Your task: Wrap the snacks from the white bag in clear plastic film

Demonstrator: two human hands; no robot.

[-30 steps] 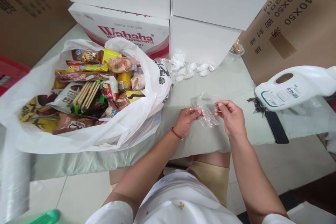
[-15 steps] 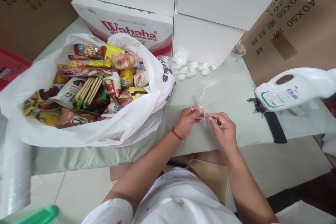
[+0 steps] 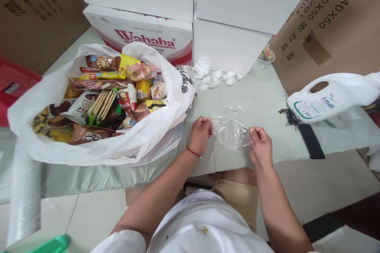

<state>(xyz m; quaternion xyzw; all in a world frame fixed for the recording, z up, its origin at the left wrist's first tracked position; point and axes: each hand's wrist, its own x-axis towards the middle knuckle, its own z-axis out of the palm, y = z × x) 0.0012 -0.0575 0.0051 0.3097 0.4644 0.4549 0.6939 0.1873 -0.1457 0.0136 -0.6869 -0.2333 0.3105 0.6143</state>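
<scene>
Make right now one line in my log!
left hand: pinching clear plastic | right hand: pinching its other side | plastic: spread between | nearby: snack bag, black phone

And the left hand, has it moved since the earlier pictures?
Yes: the left hand has moved left, farther from the black phone.

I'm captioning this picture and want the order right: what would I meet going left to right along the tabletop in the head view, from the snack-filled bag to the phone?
White bag of snacks → left hand → clear plastic film → right hand → keys → black phone.
</scene>
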